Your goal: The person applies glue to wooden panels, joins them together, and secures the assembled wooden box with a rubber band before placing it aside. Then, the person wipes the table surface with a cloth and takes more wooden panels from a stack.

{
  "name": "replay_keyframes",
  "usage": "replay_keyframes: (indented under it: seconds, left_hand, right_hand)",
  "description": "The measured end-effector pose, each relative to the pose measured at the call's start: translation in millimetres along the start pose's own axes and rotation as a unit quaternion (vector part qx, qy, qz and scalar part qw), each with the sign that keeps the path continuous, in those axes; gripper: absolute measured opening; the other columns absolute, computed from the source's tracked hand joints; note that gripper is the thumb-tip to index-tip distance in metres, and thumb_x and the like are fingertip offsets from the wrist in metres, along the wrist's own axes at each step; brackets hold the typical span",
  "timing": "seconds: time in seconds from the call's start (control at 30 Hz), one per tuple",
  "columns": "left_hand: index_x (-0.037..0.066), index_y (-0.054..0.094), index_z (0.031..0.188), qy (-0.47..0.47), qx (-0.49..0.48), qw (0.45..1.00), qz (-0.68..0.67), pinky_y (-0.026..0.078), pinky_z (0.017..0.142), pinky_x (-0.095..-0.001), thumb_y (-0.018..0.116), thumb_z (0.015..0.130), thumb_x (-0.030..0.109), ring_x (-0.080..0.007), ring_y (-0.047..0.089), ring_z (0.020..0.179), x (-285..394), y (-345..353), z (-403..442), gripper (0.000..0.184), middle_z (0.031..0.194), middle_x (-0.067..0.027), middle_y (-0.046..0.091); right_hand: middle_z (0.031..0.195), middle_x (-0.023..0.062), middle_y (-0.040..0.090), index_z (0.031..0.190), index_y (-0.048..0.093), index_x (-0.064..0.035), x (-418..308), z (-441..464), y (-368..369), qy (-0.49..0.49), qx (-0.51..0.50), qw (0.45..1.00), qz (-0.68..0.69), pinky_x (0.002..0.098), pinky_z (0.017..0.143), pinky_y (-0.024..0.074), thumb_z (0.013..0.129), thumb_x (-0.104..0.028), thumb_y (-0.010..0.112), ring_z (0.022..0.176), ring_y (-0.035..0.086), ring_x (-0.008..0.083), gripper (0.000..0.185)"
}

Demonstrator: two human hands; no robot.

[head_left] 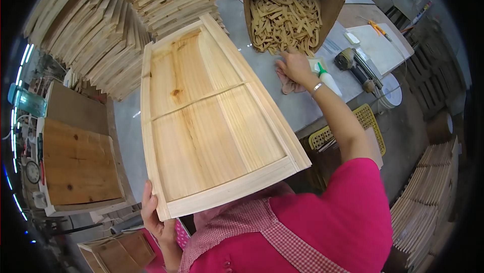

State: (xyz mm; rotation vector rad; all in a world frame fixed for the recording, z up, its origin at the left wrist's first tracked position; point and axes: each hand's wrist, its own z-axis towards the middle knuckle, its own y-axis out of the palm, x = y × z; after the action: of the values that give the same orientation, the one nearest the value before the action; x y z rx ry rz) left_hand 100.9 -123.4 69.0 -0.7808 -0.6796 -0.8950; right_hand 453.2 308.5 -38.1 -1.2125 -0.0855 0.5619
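A framed pale wooden panel [201,127] is tilted up in front of me, its lower edge close to my body. One tan band [201,99] runs across its middle. My left hand [155,215] is closed on the panel's lower left corner. At the mouth of a cardboard box [330,16], my right hand [295,66] touches the near edge of a heap of tan bands [285,16]. Its fingers are curled, and what lies between them is hidden. A pink cloth [288,81] lies right under that hand on the grey table [242,36].
Tall stacks of wooden panels [85,26] rise at the back left. Right of my hand are a glue bottle [328,81] and a power tool [355,69]. A yellow basket [370,124] sits below the table edge; more stacked panels [423,192] stand at right.
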Motion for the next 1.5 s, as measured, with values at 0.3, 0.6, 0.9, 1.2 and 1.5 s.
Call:
replay_keyframes:
  seconds: [0.3, 0.6, 0.9, 1.2, 1.5]
  left_hand:
    - [0.008, 0.048, 0.14, -0.018, 0.0, 1.0, -0.02, 0.03, 0.117, -0.0497, 0.06, 0.099, 0.017, -0.0385, 0.032, 0.146, 3, 2, 0, 0.044, 0.158, -0.0275, 0.03]
    - [0.006, 0.05, 0.139, -0.004, 0.01, 1.0, -0.004, 0.031, 0.117, -0.0491, 0.06, 0.097, 0.012, -0.0379, 0.037, 0.144, 2, 3, 4, 0.044, 0.156, -0.0283, 0.033]
    - [0.002, 0.056, 0.136, -0.046, 0.004, 0.998, -0.045, 0.038, 0.112, -0.0454, 0.069, 0.089, 0.008, -0.0391, 0.046, 0.137, 25, -4, 12, 0.049, 0.152, -0.0279, 0.039]
    - [-0.003, 0.065, 0.115, 0.119, -0.202, 0.97, 0.063, 0.039, 0.111, -0.0509, 0.081, 0.084, 0.023, -0.0404, 0.065, 0.112, 108, 6, -8, 0.043, 0.111, -0.0264, 0.068]
    - [0.007, 0.059, 0.063, -0.078, -0.234, 0.922, -0.299, 0.044, 0.096, -0.0421, 0.069, 0.089, 0.015, -0.0151, 0.059, 0.067, 101, -32, -31, 0.029, 0.063, -0.0033, 0.06]
  right_hand:
    - [0.105, 0.0255, 0.066, 0.094, 0.071, 0.0053, -55, 1, 7, -0.015, -0.201, 0.98, -0.007, 0.0484, 0.088, 0.053, 0.088, -0.018, 0.059, 0.102, 0.065, 0.0426, 0.027]
    - [0.068, 0.008, 0.065, 0.089, 0.066, -0.0012, -73, 5, -74, -0.049, 0.041, 0.952, 0.301, 0.0321, 0.057, 0.05, 0.096, -0.02, 0.059, 0.054, 0.059, 0.0182, 0.021]
    - [0.064, 0.0, 0.057, 0.09, 0.06, -0.0048, -197, -52, -260, -0.212, 0.125, 0.861, 0.446, 0.0259, 0.048, 0.0408, 0.099, -0.013, 0.062, 0.052, 0.053, 0.007, 0.012]
    - [0.071, 0.0084, 0.059, 0.091, 0.057, -0.0066, -294, -185, -248, -0.52, -0.114, 0.76, 0.371, 0.0358, 0.062, 0.0444, 0.089, -0.019, 0.067, 0.063, 0.061, 0.0261, 0.017]
    - [0.063, 0.0061, 0.053, 0.078, 0.057, -0.0078, -249, -206, -257, -0.466, -0.176, 0.795, 0.346, 0.0347, 0.067, 0.0415, 0.086, -0.027, 0.076, 0.058, 0.053, 0.026, 0.028]
